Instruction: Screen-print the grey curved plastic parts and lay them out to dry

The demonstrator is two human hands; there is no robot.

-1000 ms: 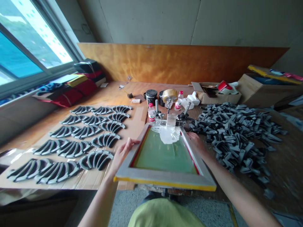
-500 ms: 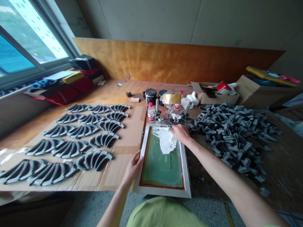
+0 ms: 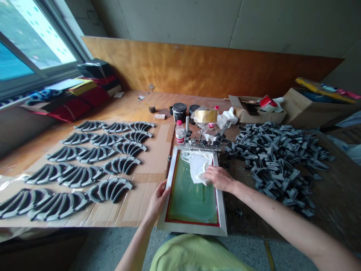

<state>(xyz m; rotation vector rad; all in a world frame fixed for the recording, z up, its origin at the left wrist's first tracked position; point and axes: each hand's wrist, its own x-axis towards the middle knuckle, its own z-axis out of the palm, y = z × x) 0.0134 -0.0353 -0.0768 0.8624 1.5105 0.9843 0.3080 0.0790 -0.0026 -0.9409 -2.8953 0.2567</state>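
Note:
A silk screen frame [image 3: 223, 210] with green mesh lies in front of me, its upper end at a metal clamp [image 3: 201, 145]. My left hand [image 3: 158, 199] is closed round the frame's left side, thumb on top. On the upper mesh lies a crumpled, wet-looking white sheet [image 3: 197, 167], with shiny whitish smears along its upper edge. My right hand [image 3: 221, 178] has its fingers pinched at the lower right edge of this sheet; its fingertips are partly hidden.
Rows of grey curved plastic parts [image 3: 81, 175] lie on cardboard [image 3: 146, 184] at left. A heap of similar parts [image 3: 276, 150] is at right. Behind the clamp stand a red-capped bottle [image 3: 179, 133], black tubs [image 3: 179, 112], tape [image 3: 205, 116] and a carton [image 3: 258, 113].
My right hand has moved down from the frame's top edge to the lower right edge of the white sheet. My left hand has stayed on the frame.

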